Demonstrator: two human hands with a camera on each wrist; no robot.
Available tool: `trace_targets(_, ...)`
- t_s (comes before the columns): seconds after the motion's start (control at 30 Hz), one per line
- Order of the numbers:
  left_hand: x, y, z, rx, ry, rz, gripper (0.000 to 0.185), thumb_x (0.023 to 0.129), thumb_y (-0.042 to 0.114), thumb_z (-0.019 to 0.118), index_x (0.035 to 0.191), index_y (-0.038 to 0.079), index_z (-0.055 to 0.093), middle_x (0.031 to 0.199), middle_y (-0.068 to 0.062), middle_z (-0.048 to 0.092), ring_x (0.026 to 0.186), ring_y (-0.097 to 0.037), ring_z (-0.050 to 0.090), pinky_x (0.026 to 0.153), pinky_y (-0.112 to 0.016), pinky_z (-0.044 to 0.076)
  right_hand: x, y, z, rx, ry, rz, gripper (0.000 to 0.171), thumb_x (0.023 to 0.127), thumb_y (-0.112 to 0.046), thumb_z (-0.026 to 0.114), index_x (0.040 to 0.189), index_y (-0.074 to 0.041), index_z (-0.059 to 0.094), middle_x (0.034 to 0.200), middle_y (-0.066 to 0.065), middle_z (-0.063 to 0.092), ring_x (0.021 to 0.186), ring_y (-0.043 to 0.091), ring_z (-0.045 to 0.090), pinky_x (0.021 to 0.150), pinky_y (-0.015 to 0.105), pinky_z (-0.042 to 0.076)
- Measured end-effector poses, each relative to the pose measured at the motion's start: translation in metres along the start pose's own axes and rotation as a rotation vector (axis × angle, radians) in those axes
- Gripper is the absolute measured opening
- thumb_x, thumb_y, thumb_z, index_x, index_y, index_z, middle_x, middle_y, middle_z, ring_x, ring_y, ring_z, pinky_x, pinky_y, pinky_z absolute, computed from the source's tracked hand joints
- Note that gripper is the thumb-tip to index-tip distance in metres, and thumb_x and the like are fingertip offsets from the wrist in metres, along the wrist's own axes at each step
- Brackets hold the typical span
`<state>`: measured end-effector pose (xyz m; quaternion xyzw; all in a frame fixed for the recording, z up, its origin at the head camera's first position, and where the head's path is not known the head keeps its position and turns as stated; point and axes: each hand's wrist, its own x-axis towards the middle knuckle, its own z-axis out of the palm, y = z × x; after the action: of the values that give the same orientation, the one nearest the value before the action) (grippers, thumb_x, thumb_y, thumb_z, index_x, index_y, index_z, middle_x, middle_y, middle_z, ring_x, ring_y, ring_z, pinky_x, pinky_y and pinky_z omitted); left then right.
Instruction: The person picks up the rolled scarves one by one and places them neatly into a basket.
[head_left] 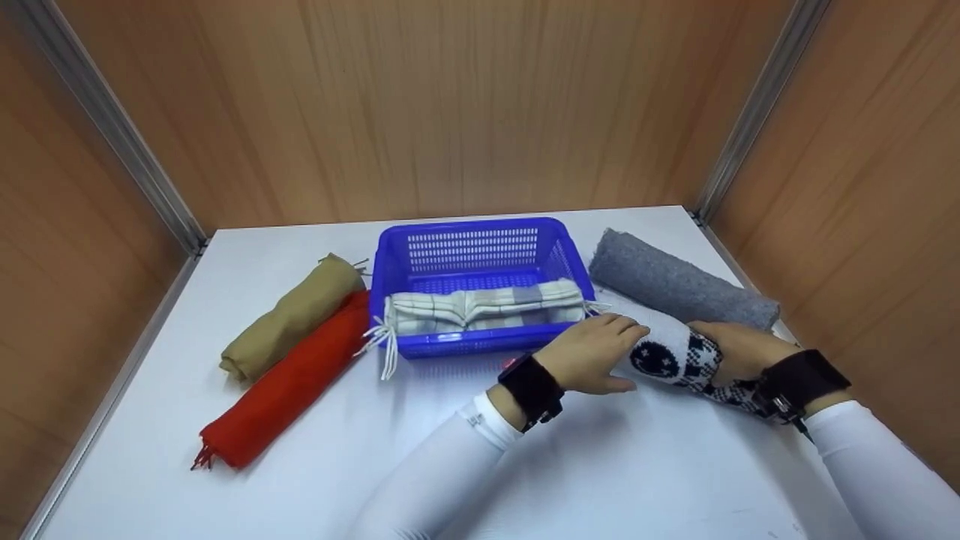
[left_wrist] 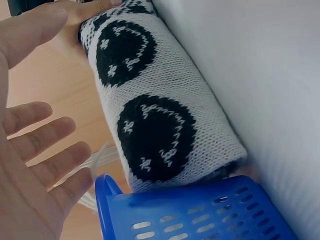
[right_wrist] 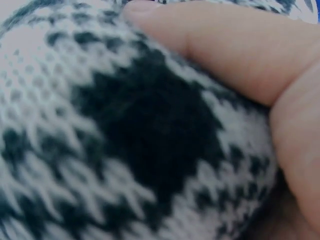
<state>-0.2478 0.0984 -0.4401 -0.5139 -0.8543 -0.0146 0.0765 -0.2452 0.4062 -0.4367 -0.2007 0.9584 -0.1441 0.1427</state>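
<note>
A rolled black-and-white knitted scarf (head_left: 679,354) lay on the white table (head_left: 315,480), at about four o'clock from the blue basket (head_left: 480,259) and just beside its right front corner. The right hand (head_left: 739,349) gripped the scarf's near end, its thumb (right_wrist: 220,45) pressed flat along the knit and the fingers wrapped over the roll. The left hand (head_left: 592,352) was at the scarf's far end, by the basket; in the left wrist view its fingers (left_wrist: 42,137) were straight and spread apart, with the palm facing the roll and not closed round it. From the head view I could not tell whether the fingertips actually touched the wool.

Inside the basket lay a rolled cream checked scarf (head_left: 484,309), its fringe hanging over the front left rim. At two o'clock from the knitted scarf, just behind it, was a grey roll (head_left: 679,281). At nine o'clock from the basket, a tan roll (head_left: 296,315) and a red roll (head_left: 289,382) lay side by side, touching, both slanted toward the near left. Wooden panels (head_left: 450,105) walled the table.
</note>
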Motion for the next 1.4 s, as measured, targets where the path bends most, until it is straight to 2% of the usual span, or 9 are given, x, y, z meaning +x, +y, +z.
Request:
trace_targets(0.27,0.006,0.001,0.004,0.049,-0.007,-0.002,0.086,0.099,0.058,0.073,0.164,0.008,0.045,0.159,-0.005,0.058,0.149,-0.019,0.053,0.131,-0.030,0.034,-0.002,0.000,0.000,-0.010,0.002,-0.014,0.090,0.067,-0.004,0.096,0.148,-0.001,0.056,0.127,0.025,0.073,0.112,0.044,0.071,0.096,0.064,0.058)
trace_targets(0.53,0.012,0.005,0.010,0.042,-0.026,-0.002,0.085,0.100,0.055,0.073,0.165,0.010,0.043,0.159,-0.005,0.057,0.148,-0.020,0.054,0.129,-0.030,0.038,-0.003,0.001,0.003,-0.003,0.016,-0.005,0.092,0.065,-0.002,0.094,0.150,-0.002,0.056,0.129,0.023,0.073,0.114,0.041,0.070,0.098,0.061,0.058)
trace_targets(0.63,0.014,0.007,0.012,0.047,-0.037,-0.002,0.085,0.100,0.055,0.073,0.165,0.011,0.042,0.160,-0.004,0.056,0.149,-0.020,0.054,0.128,-0.031,0.039,-0.004,0.002,0.003,-0.012,0.016,-0.018,0.090,0.067,-0.007,0.096,0.148,-0.002,0.057,0.129,0.022,0.073,0.114,0.041,0.070,0.098,0.061,0.058)
trace_targets(0.77,0.017,0.009,0.015,0.059,-0.038,-0.002,0.085,0.099,0.055,0.074,0.165,0.011,0.042,0.160,-0.004,0.056,0.149,-0.020,0.054,0.128,-0.031,0.040,-0.003,0.002,0.002,-0.019,0.003,-0.041,0.087,0.070,-0.012,0.098,0.146,0.000,0.058,0.129,0.023,0.073,0.115,0.043,0.071,0.098,0.063,0.058)
trace_targets(1.03,0.020,0.011,0.021,0.070,-0.040,-0.014,0.087,0.098,0.056,0.075,0.166,0.014,0.042,0.162,-0.003,0.053,0.151,-0.022,0.052,0.129,-0.036,0.040,-0.006,0.002,0.001,-0.045,0.004,-0.039,0.092,0.072,-0.012,0.098,0.151,0.004,0.054,0.136,0.031,0.069,0.121,0.052,0.068,0.102,0.068,0.056)
trace_targets(1.2,0.023,0.013,0.023,0.102,-0.038,-0.035,0.087,0.094,0.058,0.078,0.163,0.017,0.044,0.161,-0.002,0.052,0.148,-0.021,0.052,0.127,-0.036,0.042,-0.009,0.001,0.000,-0.049,-0.010,-0.024,0.096,0.075,-0.013,0.097,0.155,0.009,0.049,0.143,0.037,0.062,0.127,0.058,0.063,0.106,0.071,0.052)
trace_targets(1.4,0.027,0.017,0.026,0.125,-0.056,-0.076,0.096,0.089,0.061,0.083,0.162,0.015,0.041,0.158,-0.004,0.050,0.146,-0.024,0.051,0.125,-0.038,0.043,-0.011,0.003,0.001,-0.058,-0.001,-0.040,0.093,0.074,-0.008,0.095,0.153,0.010,0.050,0.142,0.036,0.064,0.125,0.057,0.065,0.105,0.068,0.054)
